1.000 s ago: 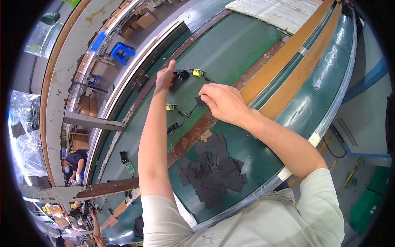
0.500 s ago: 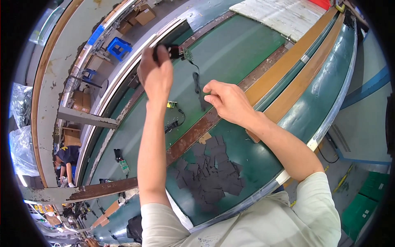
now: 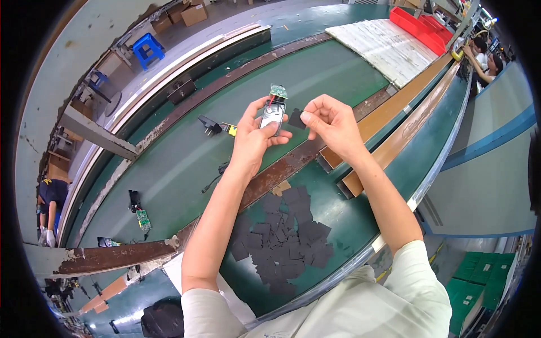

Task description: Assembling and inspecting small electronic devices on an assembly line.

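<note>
Two hands, near but apart: your left hand (image 3: 253,135) clasps a black-rimmed case (image 3: 273,115), probably light and stiff, best held by its sides; its circuit board (image 3: 278,91) looks fragile. Your right hand (image 3: 337,125) pinches a thin black square (image 3: 296,119), likely light and flexible, best taken by an edge. Green belt (image 3: 315,73) beyond both hands gives room; wooden strip (image 3: 363,132) edges lie beside your right.

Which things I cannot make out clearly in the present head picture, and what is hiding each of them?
All in the head view:
Back of the black casing: hidden by the left hand.
Gripped corner of the black square piece: covered by the right hand.
Lower pieces in the dark pile: under the upper ones.
Rest of the dark object at lower left: cut off by the lower edge.
</note>
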A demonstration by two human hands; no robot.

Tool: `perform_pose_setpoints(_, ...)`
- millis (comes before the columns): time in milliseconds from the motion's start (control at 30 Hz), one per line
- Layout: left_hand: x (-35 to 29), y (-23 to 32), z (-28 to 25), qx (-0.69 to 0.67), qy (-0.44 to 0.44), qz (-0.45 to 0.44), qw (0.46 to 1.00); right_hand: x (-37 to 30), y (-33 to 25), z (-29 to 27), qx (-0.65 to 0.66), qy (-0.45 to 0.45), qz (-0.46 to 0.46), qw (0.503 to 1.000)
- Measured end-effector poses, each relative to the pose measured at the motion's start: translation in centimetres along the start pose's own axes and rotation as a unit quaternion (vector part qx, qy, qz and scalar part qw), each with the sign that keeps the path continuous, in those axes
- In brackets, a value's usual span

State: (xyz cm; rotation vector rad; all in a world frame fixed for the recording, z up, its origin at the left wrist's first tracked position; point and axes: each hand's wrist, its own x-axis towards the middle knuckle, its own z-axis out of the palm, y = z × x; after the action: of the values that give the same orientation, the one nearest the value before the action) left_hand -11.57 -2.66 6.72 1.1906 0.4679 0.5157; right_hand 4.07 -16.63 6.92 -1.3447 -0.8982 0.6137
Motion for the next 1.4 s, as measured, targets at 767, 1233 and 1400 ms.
perform_pose_setpoints(767,-0.9,0.3,2.0,0.127,-0.032,0.037,0.991,0.1,1.2,-2.0,0.051,-0.131,0.028,0.990)
perform_pose_setpoints(1233,-0.5,-0.9,1.7,0.492,0.087,0.458,0.735,-1.7,-1.0,0.2,-0.055,-0.110,0.115,0.986)
perform_pose_setpoints(1400,-1.1,-1.1,2.3,0.460,0.110,0.349,0.809,-2.4,-1.0,2.0,-0.216,0.032,-0.135,0.966)
